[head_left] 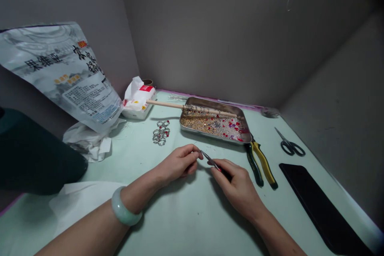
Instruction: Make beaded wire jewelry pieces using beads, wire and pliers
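My left hand (pixel 186 161), below a wrist with a pale green bangle (pixel 123 208), is closed in a pinch. What it pinches is too small to make out. In my right hand (pixel 237 182) are slim needle-nose pliers (pixel 211 161) with dark grips and a touch of red; their tips meet the fingertips of my left hand. Beyond the hands lies a metal tray (pixel 207 135) of gold, clear, red and purple beads. A wooden stick (pixel 168 104) with small wire rings on it rests across the tray. Left of it sits a cluster of beaded rings (pixel 161 133) with red beads.
Right of the tray are green-and-yellow pliers (pixel 262 164), scissors (pixel 289 146) and a black slab-like object (pixel 321 208). On the left stand a printed pouch (pixel 72 76), a tissue pack (pixel 138 102), crumpled tissue (pixel 90 144) and a dark green cylinder (pixel 36 156). Walls enclose the table's back and right.
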A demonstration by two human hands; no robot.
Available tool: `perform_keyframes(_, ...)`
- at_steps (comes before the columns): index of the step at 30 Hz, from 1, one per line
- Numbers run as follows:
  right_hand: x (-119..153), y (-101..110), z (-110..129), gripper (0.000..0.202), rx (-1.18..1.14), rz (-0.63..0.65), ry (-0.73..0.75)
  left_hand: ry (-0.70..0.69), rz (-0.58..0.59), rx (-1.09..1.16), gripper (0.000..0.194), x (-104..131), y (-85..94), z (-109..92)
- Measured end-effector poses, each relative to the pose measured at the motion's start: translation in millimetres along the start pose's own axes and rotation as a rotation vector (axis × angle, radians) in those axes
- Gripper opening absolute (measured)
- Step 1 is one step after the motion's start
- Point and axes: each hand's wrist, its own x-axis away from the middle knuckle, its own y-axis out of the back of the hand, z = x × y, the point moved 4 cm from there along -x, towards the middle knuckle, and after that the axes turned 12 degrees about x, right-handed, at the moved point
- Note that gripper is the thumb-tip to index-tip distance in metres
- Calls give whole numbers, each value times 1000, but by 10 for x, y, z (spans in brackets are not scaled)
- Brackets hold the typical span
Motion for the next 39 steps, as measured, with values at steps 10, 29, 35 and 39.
perform_keyframes(10,-15,19,-7,20,49,-19,-1,-68,-17,-106,20,-56,-5,65)
perform_keyframes(29,74,45,42,22,548,-251,126,-273,-266,145,22,-89,142,21)
perform_keyframes(35,140,-113,294,14,617,-115,294,-351,-393,143,23,106,222,-212)
perform_keyframes(39,133,-56,298,16,693,-212,98,-359,-441,145,24,289,195,-217)
